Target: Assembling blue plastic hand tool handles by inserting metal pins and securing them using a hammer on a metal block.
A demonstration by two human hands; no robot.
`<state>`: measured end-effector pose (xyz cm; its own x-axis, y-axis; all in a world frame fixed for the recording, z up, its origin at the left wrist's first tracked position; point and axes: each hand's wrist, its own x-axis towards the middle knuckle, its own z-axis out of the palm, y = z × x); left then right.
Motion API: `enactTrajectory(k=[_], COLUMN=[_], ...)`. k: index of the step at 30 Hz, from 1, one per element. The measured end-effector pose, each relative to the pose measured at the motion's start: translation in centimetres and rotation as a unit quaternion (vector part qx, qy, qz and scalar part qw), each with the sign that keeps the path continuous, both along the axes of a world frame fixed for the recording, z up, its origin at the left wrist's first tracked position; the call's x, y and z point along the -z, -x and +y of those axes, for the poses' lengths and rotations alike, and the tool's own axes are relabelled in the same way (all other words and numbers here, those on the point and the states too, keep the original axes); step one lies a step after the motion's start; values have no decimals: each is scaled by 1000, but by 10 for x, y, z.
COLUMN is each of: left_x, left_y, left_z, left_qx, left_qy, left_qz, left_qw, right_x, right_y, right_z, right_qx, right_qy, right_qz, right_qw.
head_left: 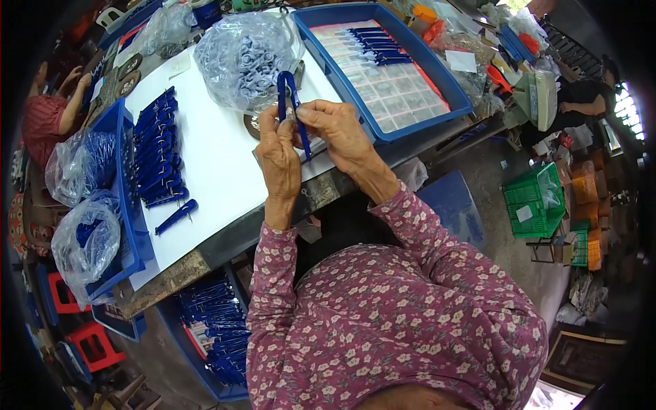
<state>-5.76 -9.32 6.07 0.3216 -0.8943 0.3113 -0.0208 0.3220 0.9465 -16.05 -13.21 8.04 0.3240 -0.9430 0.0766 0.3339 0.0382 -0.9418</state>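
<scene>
Over the table's near edge, my left hand [279, 154] is closed on a long, narrow blue plastic piece [284, 85] shaped like an upside-down V, its bend pointing away from me. My right hand [338, 131] pinches the same piece from the other side, thumb and fingers close to the left fingertips. Something small and pale shows between the fingertips; its kind cannot be made out. Just beyond my hands lies a clear plastic bag [215, 51] of small grey-blue plastic parts. To the left, several similar blue pieces [157, 147] lie in a column, with a single one [176, 216] nearer me.
A blue tray [326, 58] at the right holds a row of blue pieces. Another blue tray [130, 184] with bagged parts stands at the left edge. Below the table is a bin of blue pieces [222, 335]. Two other people sit farther off, left and right.
</scene>
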Motion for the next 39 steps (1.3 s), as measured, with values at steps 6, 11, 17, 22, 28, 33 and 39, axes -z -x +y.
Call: enactTrajectory(k=[6, 11, 17, 22, 28, 33, 39], left_x=[-3, -6, -18, -29, -31, -29, -19], left_y=[-11, -16, -11, -21, -31, -22, -1], left_z=[8, 9, 17, 19, 21, 20, 20], left_qx=[-117, -165, -104, 120, 246, 267, 182], left_qy=[44, 83, 58, -86, -113, -65, -14], left_qz=[-179, -305, -332, 25, 137, 199, 204], left_qw=[976, 934, 936, 989, 953, 941, 962], right_x=[-41, -58, -75, -63, -60, -42, -25], right_y=[20, 33, 34, 41, 50, 49, 41], right_z=[3, -12, -30, -40, -55, -49, -2], right_qx=[-172, -37, 154, 184, 140, 110, 22], right_qy=[-52, 357, 695, 717, 770, 718, 533], right_qz=[107, 485, 591, 560, 486, 387, 371], right_qw=[978, 797, 380, 372, 388, 568, 761])
